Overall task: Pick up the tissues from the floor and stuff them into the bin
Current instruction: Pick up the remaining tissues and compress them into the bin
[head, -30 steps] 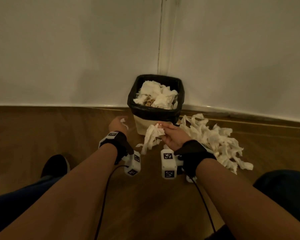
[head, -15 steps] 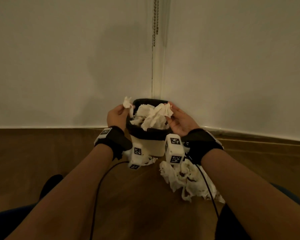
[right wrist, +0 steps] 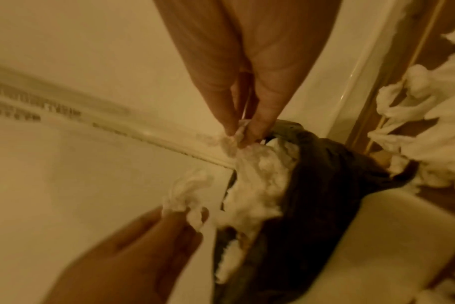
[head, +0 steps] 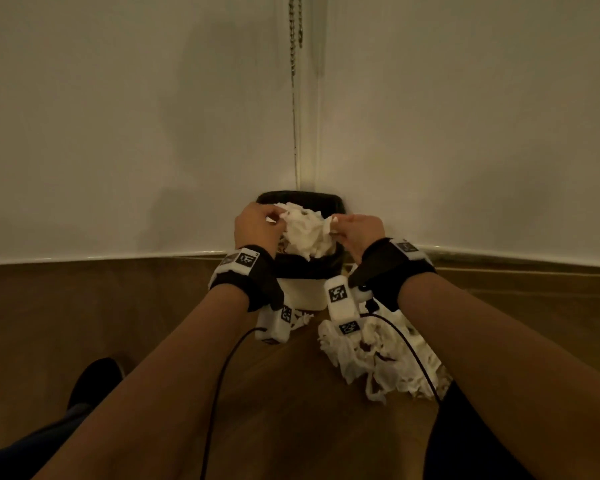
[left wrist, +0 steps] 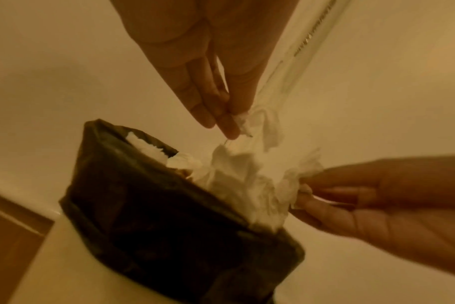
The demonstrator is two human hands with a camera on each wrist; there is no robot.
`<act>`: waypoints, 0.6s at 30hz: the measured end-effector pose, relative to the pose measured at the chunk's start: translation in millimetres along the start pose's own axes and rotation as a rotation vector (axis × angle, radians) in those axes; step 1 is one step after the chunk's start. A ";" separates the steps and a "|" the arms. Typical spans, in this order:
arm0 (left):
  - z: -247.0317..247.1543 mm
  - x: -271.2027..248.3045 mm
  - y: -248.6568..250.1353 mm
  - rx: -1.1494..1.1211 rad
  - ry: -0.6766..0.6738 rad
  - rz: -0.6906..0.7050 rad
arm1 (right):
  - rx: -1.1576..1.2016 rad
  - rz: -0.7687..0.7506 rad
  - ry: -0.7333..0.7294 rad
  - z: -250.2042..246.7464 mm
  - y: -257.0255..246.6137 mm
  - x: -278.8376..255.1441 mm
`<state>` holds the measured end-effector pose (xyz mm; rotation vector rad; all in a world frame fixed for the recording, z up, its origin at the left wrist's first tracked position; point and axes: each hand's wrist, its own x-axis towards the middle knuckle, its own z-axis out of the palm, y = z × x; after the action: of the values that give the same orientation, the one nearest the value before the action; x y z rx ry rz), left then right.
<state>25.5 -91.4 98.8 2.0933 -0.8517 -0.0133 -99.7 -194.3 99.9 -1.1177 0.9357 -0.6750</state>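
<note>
Bin [head: 307,268] in room corner, black liner, heaped past its rim. Left hand [head: 257,227] pinches a small tissue scrap [left wrist: 243,119] over the heap. Right hand [head: 359,232] pinches the edge of a crumpled tissue wad [head: 307,233] lying atop the bin between both hands. Loose tissues [head: 378,362] on floor below right wrist.

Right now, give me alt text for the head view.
Two hands, left and right, each pinch tissue over a heaped black-lined bin in a white-walled corner. More tissues lie on the wooden floor to the bin's right, under the right forearm.
</note>
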 end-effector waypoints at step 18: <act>30.1 -5.6 -5.3 0.531 -0.543 0.200 | -1.339 -0.101 -0.472 36.8 17.2 0.5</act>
<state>15.2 -107.4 74.3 2.5300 -1.5209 -0.2884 -66.9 -173.0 88.8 -2.3700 0.8770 0.2793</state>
